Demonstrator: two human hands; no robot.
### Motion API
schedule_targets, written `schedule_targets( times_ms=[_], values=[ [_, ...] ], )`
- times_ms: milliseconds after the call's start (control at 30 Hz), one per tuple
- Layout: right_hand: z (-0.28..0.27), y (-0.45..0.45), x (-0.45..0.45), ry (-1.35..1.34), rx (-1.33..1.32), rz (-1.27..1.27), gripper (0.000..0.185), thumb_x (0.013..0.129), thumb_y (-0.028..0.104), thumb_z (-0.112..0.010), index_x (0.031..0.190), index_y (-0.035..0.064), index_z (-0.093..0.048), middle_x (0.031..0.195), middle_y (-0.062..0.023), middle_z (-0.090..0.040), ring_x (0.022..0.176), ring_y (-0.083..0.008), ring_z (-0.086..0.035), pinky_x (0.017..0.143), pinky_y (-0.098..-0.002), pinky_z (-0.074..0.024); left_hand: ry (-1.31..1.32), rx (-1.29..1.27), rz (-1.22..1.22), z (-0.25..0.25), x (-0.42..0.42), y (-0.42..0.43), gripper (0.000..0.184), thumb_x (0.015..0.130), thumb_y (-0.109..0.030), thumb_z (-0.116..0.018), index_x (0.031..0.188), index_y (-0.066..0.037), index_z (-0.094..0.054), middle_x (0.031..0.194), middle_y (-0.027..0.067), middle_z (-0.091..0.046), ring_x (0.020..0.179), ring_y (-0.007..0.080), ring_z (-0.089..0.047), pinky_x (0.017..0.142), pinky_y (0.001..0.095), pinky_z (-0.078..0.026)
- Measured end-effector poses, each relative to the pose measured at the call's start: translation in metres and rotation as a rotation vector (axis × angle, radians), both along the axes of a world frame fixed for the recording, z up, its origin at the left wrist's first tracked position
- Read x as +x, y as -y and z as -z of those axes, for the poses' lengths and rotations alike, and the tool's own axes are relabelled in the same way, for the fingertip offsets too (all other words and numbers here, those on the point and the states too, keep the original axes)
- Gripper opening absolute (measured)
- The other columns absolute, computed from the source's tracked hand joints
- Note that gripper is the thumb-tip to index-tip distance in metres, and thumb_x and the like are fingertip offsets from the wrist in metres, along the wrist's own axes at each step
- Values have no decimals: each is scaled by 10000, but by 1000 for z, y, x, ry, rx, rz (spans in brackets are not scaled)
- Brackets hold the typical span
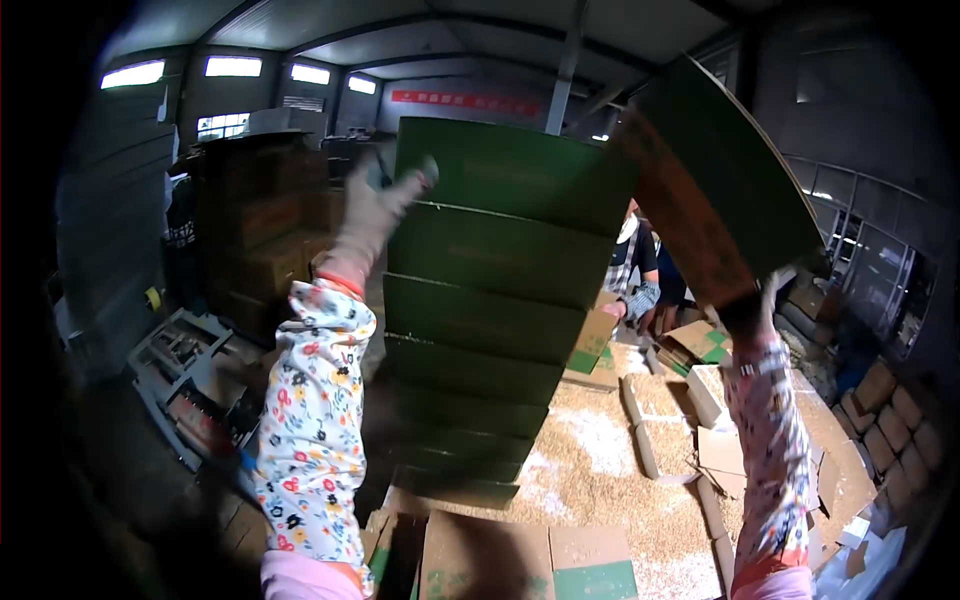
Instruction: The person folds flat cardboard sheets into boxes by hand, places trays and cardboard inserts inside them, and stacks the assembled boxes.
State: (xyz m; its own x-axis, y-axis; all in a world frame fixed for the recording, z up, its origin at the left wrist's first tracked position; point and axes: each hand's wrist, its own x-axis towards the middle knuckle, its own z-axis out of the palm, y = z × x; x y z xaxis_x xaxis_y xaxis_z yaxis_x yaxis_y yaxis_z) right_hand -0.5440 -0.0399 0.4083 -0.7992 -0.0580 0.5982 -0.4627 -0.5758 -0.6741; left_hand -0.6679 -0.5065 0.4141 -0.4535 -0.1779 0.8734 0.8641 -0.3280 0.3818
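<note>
A tall stack of green cardboard boxes (490, 250) rises in front of me. My left hand (385, 200), in a pale glove, is at the upper left edge of the stack, blurred, its fingers apart and overlapping the top box. Whether it touches that box I cannot tell. Up on the right, a tilted green and brown cardboard box (740, 160) is in the air, its near corner beside the top of the stack. My right hand (757, 305) grips its lower end; most of the fingers are hidden behind the cardboard.
Loose grain-like pieces (585, 440) cover the work table, among open cartons (590, 560) and cardboard strips. Behind the stack stands another person (637, 270) with a gloved hand on a carton. Brown boxes (275, 240) are piled at left; packed bundles (890, 430) line the right.
</note>
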Motion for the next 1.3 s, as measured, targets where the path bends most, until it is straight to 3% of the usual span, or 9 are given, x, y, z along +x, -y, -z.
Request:
schedule_targets(
  times_ms=[133,333,667,967,1000,1067,1133,1233,1300],
  values=[
    [-65,11,-118,-360,368,-440,552,935,425,-374,1321,31,-393,1355,-114,-421,1203,-256,-419,1054,-374,-284,-54,-44,-341,14,-46,-4,358,816,-165,-671,1081,43,-550,949,130,-631,838,225,-611,804,326,-470],
    [-16,60,-113,129,696,498,443,940,399,-412,1224,60,-451,1123,-61,-473,1004,-195,-472,884,-315,-376,227,-210,-433,32,-43,16,592,815,-398,-636,1202,23,-482,1076,168,-597,991,251,-553,892,337,-414],
    [517,-90,220,1333,545,-5,616,874,531,-488,1280,68,-463,1119,-70,-571,980,-161,-510,837,-313,-421,588,-1412,-562,455,199,85,475,874,-265,-570,1261,-24,-436,1246,175,-467,1154,301,-429,992,376,-341],
    [510,44,218,1318,191,222,794,867,642,-367,1372,30,-329,1349,-100,-417,1206,-216,-410,1013,-341,-335,-876,-3090,-1203,587,223,149,504,881,-124,-480,1342,32,-352,1386,160,-374,1302,345,-308,1065,493,-261],
    [529,33,216,1336,59,185,803,865,652,-355,1386,41,-314,1379,-79,-385,1226,-212,-389,1029,-330,-313,-814,-3090,-952,558,229,136,485,900,-175,-431,1332,38,-369,1381,155,-385,1297,345,-319,1057,516,-265],
    [558,20,220,1306,378,487,798,867,657,-338,1392,57,-313,1387,-51,-376,1237,-201,-376,1036,-321,-297,-1934,-2545,-2002,561,214,107,474,925,-285,-407,1318,-20,-410,1355,118,-424,1264,304,-368,1050,459,-301],
    [575,-5,251,1119,206,159,790,871,658,-327,1388,61,-323,1374,-60,-394,1241,-182,-371,1028,-310,-297,-2830,-1023,-2714,567,243,93,479,951,-394,-383,1304,-78,-450,1330,82,-463,1230,263,-416,1042,403,-337],
    [542,-28,282,1321,176,183,815,840,706,-309,1344,72,-399,1267,-83,-508,1130,-209,-479,964,-346,-373,-3741,-812,-1411,558,294,39,538,930,-514,-361,1277,-121,-482,1283,55,-510,1146,217,-490,982,349,-408],
    [519,-43,304,1395,46,264,783,838,705,-317,1324,103,-435,1236,-84,-529,1078,-226,-512,923,-369,-412,-3786,-588,-1683,566,309,-10,542,932,-512,-354,1267,-109,-489,1266,57,-525,1111,216,-514,955,352,-432]
  ],
)
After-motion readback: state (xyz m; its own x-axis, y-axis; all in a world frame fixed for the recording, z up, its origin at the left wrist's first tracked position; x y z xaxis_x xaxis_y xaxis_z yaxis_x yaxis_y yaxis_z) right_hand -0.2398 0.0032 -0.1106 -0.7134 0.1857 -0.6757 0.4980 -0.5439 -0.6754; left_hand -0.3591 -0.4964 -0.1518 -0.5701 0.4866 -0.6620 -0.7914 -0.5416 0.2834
